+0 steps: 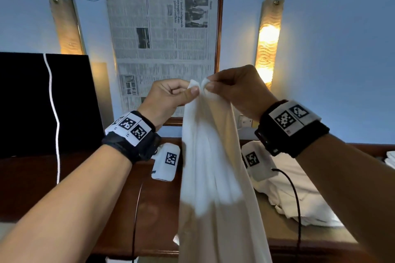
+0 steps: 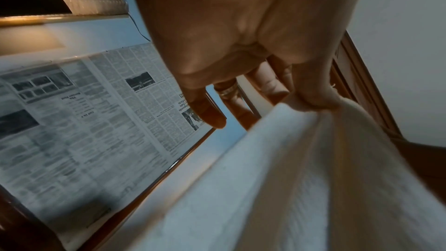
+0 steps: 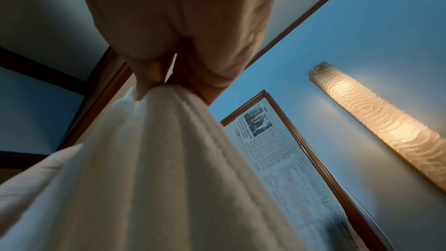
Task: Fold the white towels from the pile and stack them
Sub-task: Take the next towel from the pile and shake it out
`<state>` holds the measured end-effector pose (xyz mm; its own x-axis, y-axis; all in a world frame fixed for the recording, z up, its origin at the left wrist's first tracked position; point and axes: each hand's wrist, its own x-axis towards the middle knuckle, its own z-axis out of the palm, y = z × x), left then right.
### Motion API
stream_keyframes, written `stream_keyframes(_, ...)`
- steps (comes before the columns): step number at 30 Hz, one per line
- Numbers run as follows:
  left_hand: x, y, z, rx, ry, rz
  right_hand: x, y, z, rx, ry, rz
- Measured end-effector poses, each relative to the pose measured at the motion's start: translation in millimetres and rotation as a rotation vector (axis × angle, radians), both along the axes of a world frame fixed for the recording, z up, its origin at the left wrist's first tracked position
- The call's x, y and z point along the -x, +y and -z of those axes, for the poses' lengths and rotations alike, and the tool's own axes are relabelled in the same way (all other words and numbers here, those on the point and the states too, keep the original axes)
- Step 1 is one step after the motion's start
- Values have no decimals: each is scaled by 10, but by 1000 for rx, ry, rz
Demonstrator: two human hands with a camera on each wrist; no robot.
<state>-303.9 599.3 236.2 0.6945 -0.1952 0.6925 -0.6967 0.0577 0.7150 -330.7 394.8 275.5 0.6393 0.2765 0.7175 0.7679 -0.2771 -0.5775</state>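
Note:
A white towel hangs down long from both hands, held up in front of the wall. My left hand pinches one top corner between thumb and forefinger, and my right hand pinches the other corner right beside it, so the two corners nearly touch. The left wrist view has the towel running down from the pinching fingers. In the right wrist view the cloth fans out below the pinch. A pile of white towels lies on the wooden table at the right.
A framed newspaper hangs on the blue wall, with a lit wall lamp on either side. A black screen stands at the left. More folded white cloth shows at the far right edge. Black cables trail from the wrist cameras.

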Motion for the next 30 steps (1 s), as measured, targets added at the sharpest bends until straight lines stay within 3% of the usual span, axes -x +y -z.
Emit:
stream_keyframes(9, 10, -221, -69, 54, 10, 86, -49, -55, 17, -82, 118, -136)
stream_keyframes(16, -211, -174, 12, 0, 52, -97, -99, 45, 302, -112, 409, -329)
stream_keyframes(19, -243, -139, 139, -31, 84, -164, -138, 38, 448, -42, 403, -236)
stream_keyframes(23, -207, -211, 404, -90, 231, -78, -179, 36, 715, 156, 277, -5)
stream_keyframes(27, -67, -294, 744, -121, 322, -74, -253, -70, 910, 170, 257, 82)
stream_keyframes(30, -36, -332, 857, -291, 310, -96, -287, -105, 945, 225, 239, 81)
